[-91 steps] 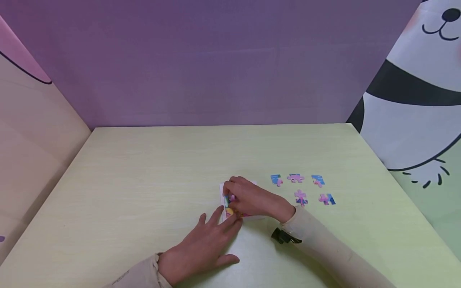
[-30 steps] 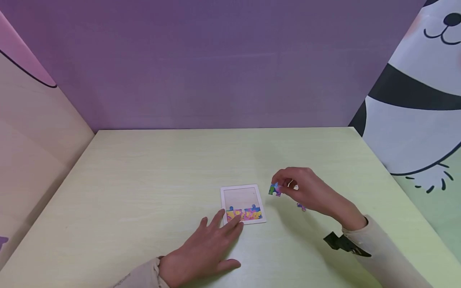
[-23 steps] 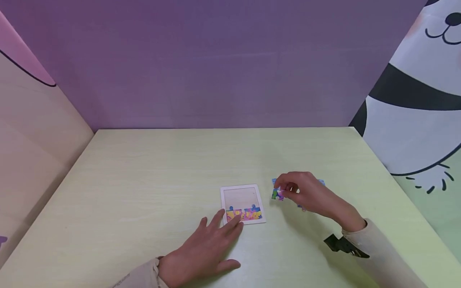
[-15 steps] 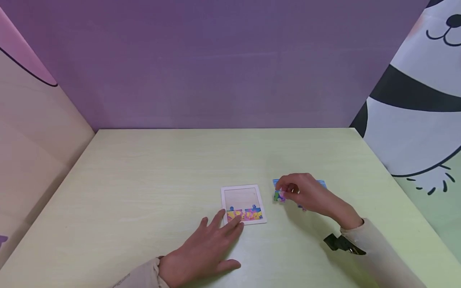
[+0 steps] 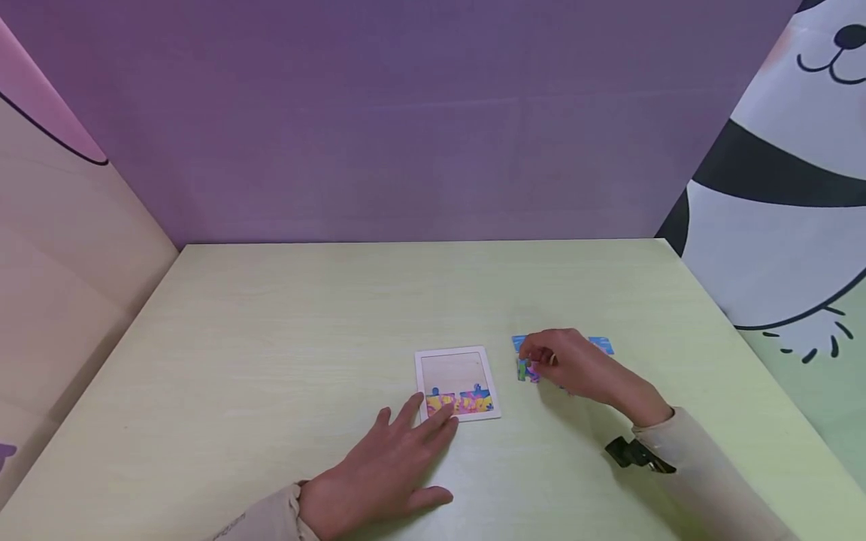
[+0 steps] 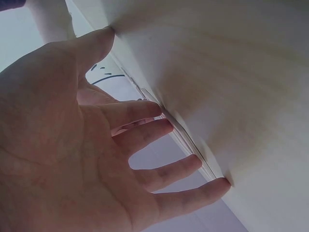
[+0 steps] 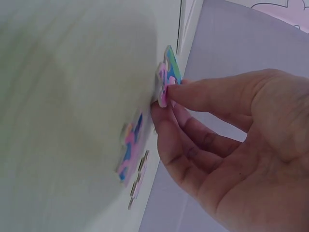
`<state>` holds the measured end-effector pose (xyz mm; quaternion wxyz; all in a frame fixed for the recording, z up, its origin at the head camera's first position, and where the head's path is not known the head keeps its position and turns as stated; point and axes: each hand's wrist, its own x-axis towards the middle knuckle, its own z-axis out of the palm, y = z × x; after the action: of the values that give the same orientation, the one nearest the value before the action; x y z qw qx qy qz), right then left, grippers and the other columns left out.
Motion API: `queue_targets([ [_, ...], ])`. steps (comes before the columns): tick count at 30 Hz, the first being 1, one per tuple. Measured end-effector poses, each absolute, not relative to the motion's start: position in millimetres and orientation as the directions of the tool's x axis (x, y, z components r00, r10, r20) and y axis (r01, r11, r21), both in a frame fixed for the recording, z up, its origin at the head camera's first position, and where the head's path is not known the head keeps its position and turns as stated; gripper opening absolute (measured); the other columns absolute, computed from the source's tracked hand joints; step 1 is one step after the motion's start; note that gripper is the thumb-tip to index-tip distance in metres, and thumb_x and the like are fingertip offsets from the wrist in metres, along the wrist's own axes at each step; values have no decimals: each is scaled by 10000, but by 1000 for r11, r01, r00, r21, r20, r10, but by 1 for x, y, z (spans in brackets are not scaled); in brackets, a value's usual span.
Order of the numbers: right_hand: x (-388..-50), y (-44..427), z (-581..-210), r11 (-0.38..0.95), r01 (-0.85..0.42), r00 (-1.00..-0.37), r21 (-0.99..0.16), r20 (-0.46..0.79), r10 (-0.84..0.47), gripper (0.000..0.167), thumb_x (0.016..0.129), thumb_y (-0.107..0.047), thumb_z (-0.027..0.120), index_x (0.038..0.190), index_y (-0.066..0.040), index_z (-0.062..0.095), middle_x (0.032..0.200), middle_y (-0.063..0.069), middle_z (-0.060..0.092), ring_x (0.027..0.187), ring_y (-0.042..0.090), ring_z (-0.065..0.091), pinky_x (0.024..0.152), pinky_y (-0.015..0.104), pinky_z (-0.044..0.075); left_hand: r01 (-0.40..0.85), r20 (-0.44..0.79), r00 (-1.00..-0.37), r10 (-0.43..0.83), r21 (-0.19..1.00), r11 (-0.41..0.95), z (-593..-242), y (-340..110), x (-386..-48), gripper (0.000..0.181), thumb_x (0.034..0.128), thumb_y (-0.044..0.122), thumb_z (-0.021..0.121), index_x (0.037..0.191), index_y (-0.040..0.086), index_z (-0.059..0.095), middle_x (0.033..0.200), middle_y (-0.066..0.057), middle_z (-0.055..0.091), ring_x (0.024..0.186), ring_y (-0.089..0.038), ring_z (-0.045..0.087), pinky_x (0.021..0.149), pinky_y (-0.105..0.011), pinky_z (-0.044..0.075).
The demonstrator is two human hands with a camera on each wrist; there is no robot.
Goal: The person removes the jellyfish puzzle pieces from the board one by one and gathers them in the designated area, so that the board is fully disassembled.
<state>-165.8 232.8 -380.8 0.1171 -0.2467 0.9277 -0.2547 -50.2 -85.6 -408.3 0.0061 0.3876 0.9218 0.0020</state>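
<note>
My right hand (image 5: 585,370) pinches a green, blue and pink puzzle piece (image 5: 528,370) between thumb and fingers, right of the frame. In the right wrist view the same piece (image 7: 168,77) is tilted near the table surface, held by the right hand (image 7: 241,125). A white puzzle frame (image 5: 449,351) lies flat, with joined yellow and pink pieces (image 5: 476,401) along its near side. My left hand (image 5: 386,466) is spread, its fingertips on the frame's near left corner. The left wrist view shows this hand (image 6: 111,145) with its fingers extended.
Loose pieces lie around the right hand: a blue one (image 5: 519,343) behind its fingertips and another blue one (image 5: 601,344) beyond the knuckles. The hand partly covers others. In the right wrist view a blurred pink and blue piece (image 7: 130,150) lies nearby. A purple wall (image 5: 406,150) stands behind the table.
My right hand has gone from over the frame to the loose pieces and now holds a piece, lately lowered slightly. The frame is uncovered. My left hand has hardly moved.
</note>
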Motion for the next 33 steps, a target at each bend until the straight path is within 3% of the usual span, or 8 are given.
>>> queue_targets([
  [22, -164, 233, -380, 746, -461, -830, -480, -64, -554, 206, 909, 105, 725, 1035, -53, 762, 919, -14, 714, 842, 109, 623, 745, 242, 571, 722, 12, -692, 722, -26, 692, -409, -86, -50, 779, 1001, 657, 614, 1584, 158, 480, 1667, 22, 466, 1482, -348, 473, 1010, -532, 556],
  [33, -160, 224, -379, 789, -466, -848, -401, -53, -528, 230, 904, 131, 703, 1059, -27, 763, 937, 43, 709, 861, 154, 623, 773, 315, 600, 726, 32, -686, 727, -49, 686, -410, -87, -50, 778, 994, 666, 617, 1568, 158, 488, 1647, 26, 482, 1463, -340, 485, 985, -513, 557],
])
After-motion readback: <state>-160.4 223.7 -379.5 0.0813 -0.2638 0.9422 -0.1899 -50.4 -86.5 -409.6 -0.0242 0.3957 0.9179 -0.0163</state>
